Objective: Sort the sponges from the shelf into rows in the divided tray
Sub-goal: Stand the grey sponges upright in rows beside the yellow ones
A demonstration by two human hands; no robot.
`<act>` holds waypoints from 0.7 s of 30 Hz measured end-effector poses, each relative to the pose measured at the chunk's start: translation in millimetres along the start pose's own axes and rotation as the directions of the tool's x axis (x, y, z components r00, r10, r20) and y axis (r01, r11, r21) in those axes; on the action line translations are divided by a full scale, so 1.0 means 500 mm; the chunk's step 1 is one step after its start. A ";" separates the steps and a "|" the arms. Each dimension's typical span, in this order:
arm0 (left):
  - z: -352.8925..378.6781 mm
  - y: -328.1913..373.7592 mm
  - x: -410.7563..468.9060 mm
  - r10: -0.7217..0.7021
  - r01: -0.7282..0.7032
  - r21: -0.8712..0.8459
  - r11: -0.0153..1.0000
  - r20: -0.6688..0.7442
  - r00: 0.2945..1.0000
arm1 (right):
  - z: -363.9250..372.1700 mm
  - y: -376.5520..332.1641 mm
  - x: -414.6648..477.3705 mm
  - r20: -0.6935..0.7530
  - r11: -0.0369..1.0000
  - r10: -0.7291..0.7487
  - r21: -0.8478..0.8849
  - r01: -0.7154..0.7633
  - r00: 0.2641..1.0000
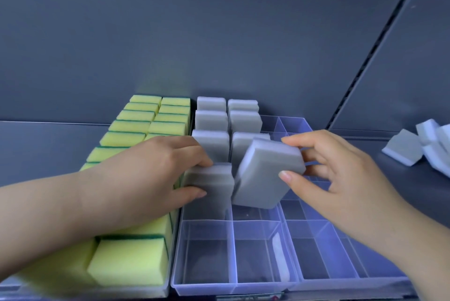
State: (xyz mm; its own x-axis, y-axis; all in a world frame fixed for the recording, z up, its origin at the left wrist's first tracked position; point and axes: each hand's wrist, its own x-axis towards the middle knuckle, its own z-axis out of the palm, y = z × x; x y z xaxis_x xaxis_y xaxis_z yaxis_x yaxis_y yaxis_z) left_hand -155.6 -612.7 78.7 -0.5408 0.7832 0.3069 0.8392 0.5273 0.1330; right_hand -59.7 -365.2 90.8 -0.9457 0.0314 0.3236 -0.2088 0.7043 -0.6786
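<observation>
A clear divided tray [243,287] lies on the shelf in front of me. Its far compartments hold two rows of upright grey sponges [211,120]. My left hand [155,166] grips a grey sponge [211,182] standing in the left row. My right hand [341,179] holds another grey sponge [265,176], tilted, over the compartment beside it, its lower edge at the tray. Loose grey and white sponges [404,147] lie on the shelf at the far right.
Left of the clear tray, two rows of yellow sponges with green backs [136,128] fill another tray under my left forearm. A grey back panel [219,45] rises behind the shelf. The near and right compartments of the clear tray hold nothing.
</observation>
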 end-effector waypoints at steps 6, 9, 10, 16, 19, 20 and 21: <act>0.006 -0.007 0.005 -0.023 0.023 -0.055 0.998 0.001 1.000 | 0.005 0.002 0.000 0.016 0.998 -0.023 -0.054 0.024 1.000; 0.007 -0.010 0.007 -0.039 0.039 -0.060 0.997 0.013 0.999 | 0.014 0.007 0.000 0.041 0.995 -0.030 -0.090 0.034 0.999; 0.006 -0.012 0.006 -0.051 0.052 -0.074 0.996 0.014 0.999 | 0.016 0.008 0.000 0.052 0.994 -0.028 -0.100 0.033 0.998; 0.004 -0.005 0.005 -0.013 0.014 -0.052 0.999 0.007 1.000 | 0.026 0.018 -0.005 0.119 0.984 -0.027 -0.172 0.047 0.993; 0.004 -0.002 0.004 -0.017 0.018 -0.059 0.998 0.010 1.000 | 0.031 0.021 -0.006 0.167 0.977 -0.006 -0.207 0.041 0.986; 0.004 -0.002 0.003 -0.022 0.023 -0.069 0.997 0.015 1.000 | 0.034 0.021 -0.006 0.186 0.976 0.003 -0.216 0.037 0.983; 0.004 -0.003 0.002 -0.027 0.028 -0.079 0.996 0.017 0.999 | 0.035 0.022 -0.007 0.199 0.974 0.010 -0.224 0.036 0.980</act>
State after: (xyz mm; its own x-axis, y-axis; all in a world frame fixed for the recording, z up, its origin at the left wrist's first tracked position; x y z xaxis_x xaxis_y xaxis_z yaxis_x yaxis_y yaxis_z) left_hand -157.5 -611.8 77.1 -0.5638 0.7746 0.2868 0.8257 0.5211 0.2158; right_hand -63.2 -370.3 70.7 -0.9784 -0.1038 0.1790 -0.1815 0.8459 -0.5015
